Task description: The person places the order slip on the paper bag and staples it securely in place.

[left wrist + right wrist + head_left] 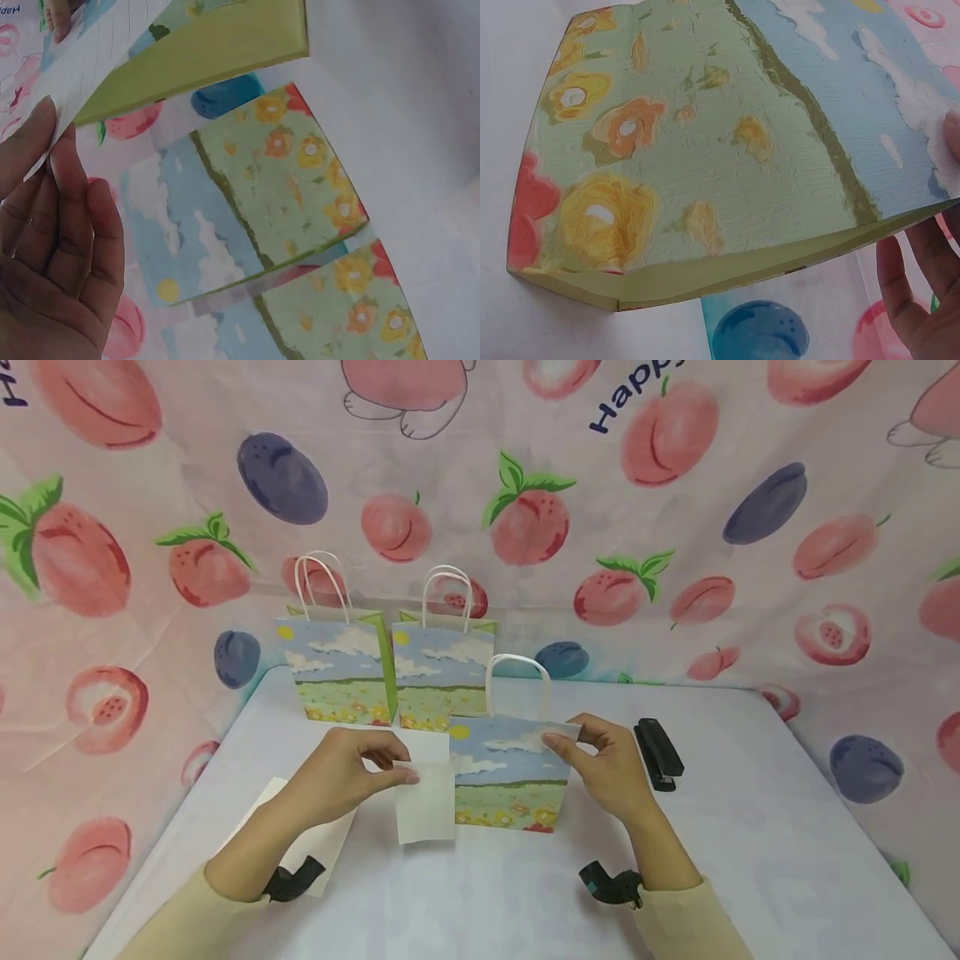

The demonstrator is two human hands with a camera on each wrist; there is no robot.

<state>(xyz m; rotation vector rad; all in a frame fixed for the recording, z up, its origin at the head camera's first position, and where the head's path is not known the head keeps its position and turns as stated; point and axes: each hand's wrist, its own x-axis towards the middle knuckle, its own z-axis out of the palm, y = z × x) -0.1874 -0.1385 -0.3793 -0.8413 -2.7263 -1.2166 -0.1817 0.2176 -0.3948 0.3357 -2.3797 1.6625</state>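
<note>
1. Pink cloth [457,468] printed with fruit hangs behind a white-covered table [480,906].
2. At the left hand [345,777], the grip is narrow: thumb and forefinger pinch a ruled paper [425,808] near its upper left corner.
3. That paper hangs nearly upright, slightly taller than wide, so its long axis runs up and down. Its right edge meets the left edge of the near bag [513,777] in the head view; whether they touch cannot be told.
4. Above the pinched edge shows a white panel [429,746]; whether it belongs to the same paper is unclear.
5. Gripping the near bag by its upper right corner, the right hand [606,767] has its thumb on the printed front and fingers behind.
6. Held over the table's middle, the near bag has its printed face toward the head camera, sky uppermost and flowers below. Its body is wider than tall, long axis left to right, with the handle [518,657] pointing up.
7. Beyond, a middle bag [442,672] and a left bag [337,672] stand upright side by side, handles up; the latter shows its green side.
8. Partly beneath the left forearm lies a white sheet [328,847], set aslant.
9. Right of the right hand, apart from it, lies a black stapler [658,754], its long axis running mostly away from the person.
</note>
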